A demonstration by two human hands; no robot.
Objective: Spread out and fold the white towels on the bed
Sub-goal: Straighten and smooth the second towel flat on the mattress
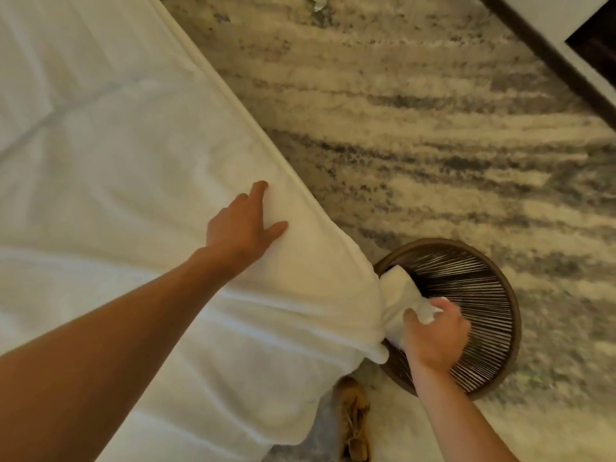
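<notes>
The bed (83,111) is filling the left, its edge running diagonally beside open rug (433,128); the towel (395,295) is draping over that edge toward the lower-right stool (483,288); the left hand (243,225) is pressing it, fingers straight; the right hand (436,331) is gripping its end.

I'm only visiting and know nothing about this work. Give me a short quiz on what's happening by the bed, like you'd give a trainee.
1. True or false: the left hand rests flat, fingers straight, on the white towel on the bed.
2. What does the right hand grip? A) a pillow B) a bunched end of the towel C) the basket's rim
3. Fill the gap: the round woven basket stands on the patterned ____.
Key: 1 true; 2 B; 3 rug.
</notes>
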